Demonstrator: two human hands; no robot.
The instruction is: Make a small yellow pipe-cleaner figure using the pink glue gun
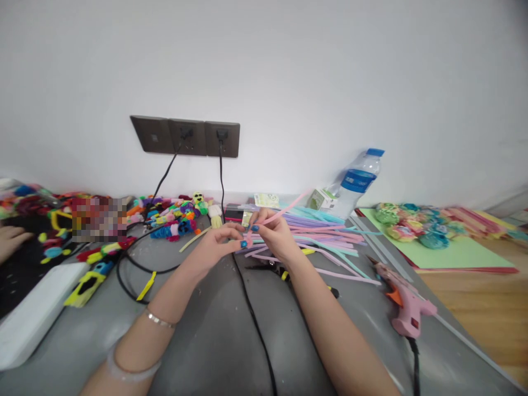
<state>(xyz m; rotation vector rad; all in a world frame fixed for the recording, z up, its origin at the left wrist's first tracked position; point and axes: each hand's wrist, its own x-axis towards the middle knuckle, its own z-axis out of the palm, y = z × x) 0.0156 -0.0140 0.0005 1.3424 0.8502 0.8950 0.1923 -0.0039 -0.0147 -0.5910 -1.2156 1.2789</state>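
A pink fuzzy stem [289, 207] slants up to the right from between my two hands. My left hand [214, 246] pinches its lower, curled end with thumb and fingertips. Close beside it, my right hand [275, 235] has its thumb and fingers closed on the same stem. Behind and to the right of my hands lies a spread of pastel stems [338, 237] in pink, purple and mint. Black-and-yellow pliers [272, 266] lie on the grey table [214, 341] below my right hand, partly covered by my forearm.
A pink glue gun [408, 312] lies at the right, near green paper [457, 256]. A water bottle [358, 181] leans against the wall. Black cables [251, 313] cross the table. At left are colourful fuzzy figures [177, 217], a white box [37, 313] and another person's hand [12, 242].
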